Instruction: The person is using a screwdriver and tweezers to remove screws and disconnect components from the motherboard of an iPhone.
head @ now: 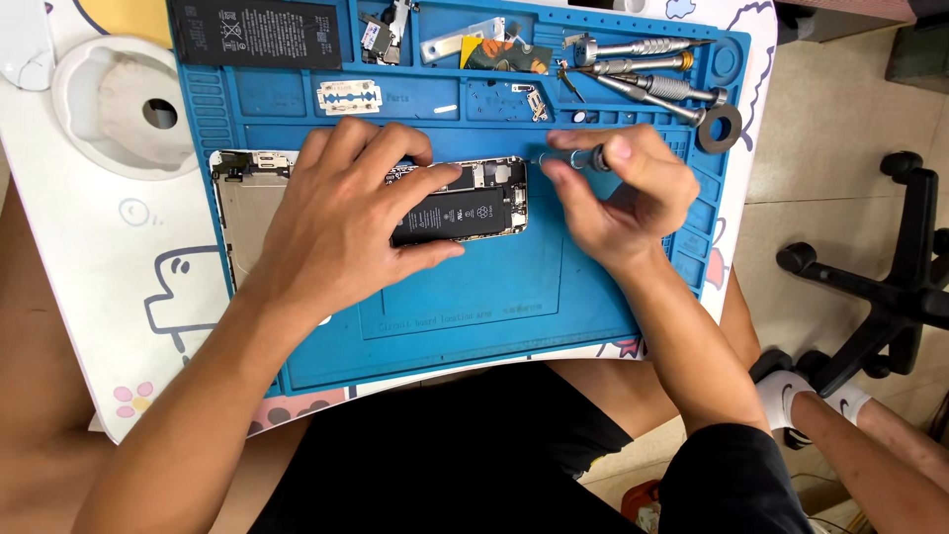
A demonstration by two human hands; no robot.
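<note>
**Screwdriver at the open phone's top edge**

The right hand [623, 193] has its grip closed on a small screwdriver [583, 158], thumb and fingers pinched around the knurled handle, the shaft lying nearly level and pointing left toward the top edge of an opened phone [465, 203]. The left hand [341, 213] lies flat over the phone's left part, fingers spread and pressing down, thumb along its lower edge; it clamps nothing, only steadies. The phone rests on its back in the middle of a blue work mat [494, 297], its black battery [450, 216] exposed. Just left of it, partly under the left hand, lies the detached screen panel [237, 198].

Along the mat's far edge sit a loose black battery [255, 32], a razor blade [349, 96], small metal parts, and several more screwdrivers [643, 69] beside a dark ring [720, 127]. The mat covers a white table [89, 267] with cartoon drawings; a white round dish [124, 104] stands at its left.
</note>
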